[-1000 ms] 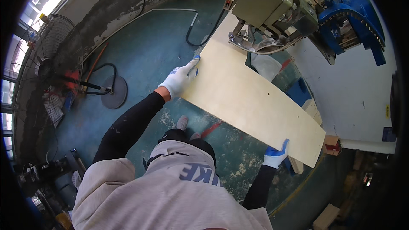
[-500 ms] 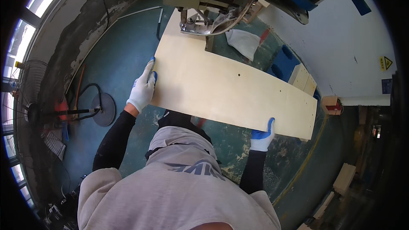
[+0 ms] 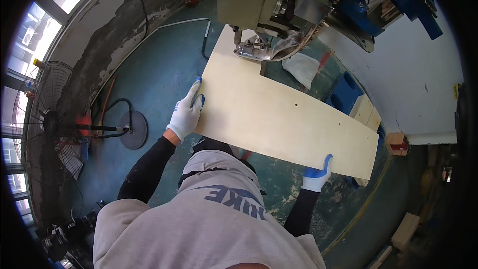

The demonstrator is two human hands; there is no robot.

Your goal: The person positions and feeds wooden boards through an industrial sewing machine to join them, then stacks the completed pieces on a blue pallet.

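Observation:
A large pale wooden panel (image 3: 249, 114) with a notched far edge and several small holes lies slantwise before me. Its far left end sits beneath the metal foot (image 3: 251, 49) of a machine. My left hand (image 3: 186, 112), in a white glove with blue fingertips, grips the panel's left edge. At the near edge toward the right end, my right hand (image 3: 317, 174) holds the board with its blue thumb on top; its other fingers are mostly hidden under the wood.
The green machine head (image 3: 244, 0) and a blue toothed part (image 3: 383, 0) hang over the far side. A white sack (image 3: 301, 69) lies on the floor beyond the panel. At left stand a fan (image 3: 52, 119) and a round grey base (image 3: 133, 129). Wooden blocks (image 3: 406, 230) lie at lower right.
The whole view has shifted, so the machine, panel and hands appear lower and farther right. Both hands keep their hold, and the panel's place under the machine looks about the same.

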